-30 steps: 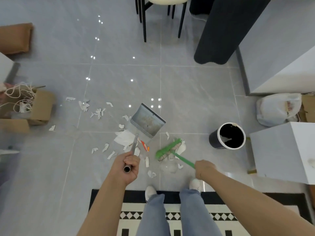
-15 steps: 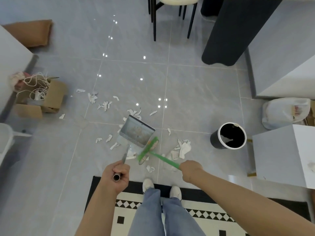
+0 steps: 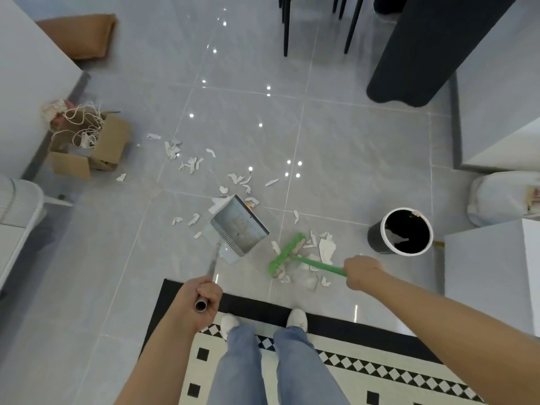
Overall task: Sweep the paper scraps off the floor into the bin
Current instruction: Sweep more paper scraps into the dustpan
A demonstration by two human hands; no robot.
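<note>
My left hand (image 3: 201, 299) grips the metal pole of a grey dustpan (image 3: 239, 228) whose pan sits on the tiled floor ahead of me. My right hand (image 3: 361, 271) grips the green handle of a small broom (image 3: 287, 252), its head down on the floor just right of the pan. A pile of white paper scraps (image 3: 324, 249) lies by the broom head. More scraps (image 3: 190, 163) are scattered to the upper left. The round bin (image 3: 406, 236), dark inside with a white rim, stands on the floor to the right of the broom.
A cardboard box (image 3: 96, 150) with string sits at the left by a white cabinet. White furniture (image 3: 491, 270) stands at the right with a plastic bag (image 3: 502, 197) beside it. Chair legs (image 3: 286, 27) and a dark table base (image 3: 423, 54) are ahead. I stand on a black-and-white rug (image 3: 336, 361).
The broom head has swung back to the right, away from the dustpan mouth to the scrap pile near the bin. The dustpan has turned slightly and stayed in place.
</note>
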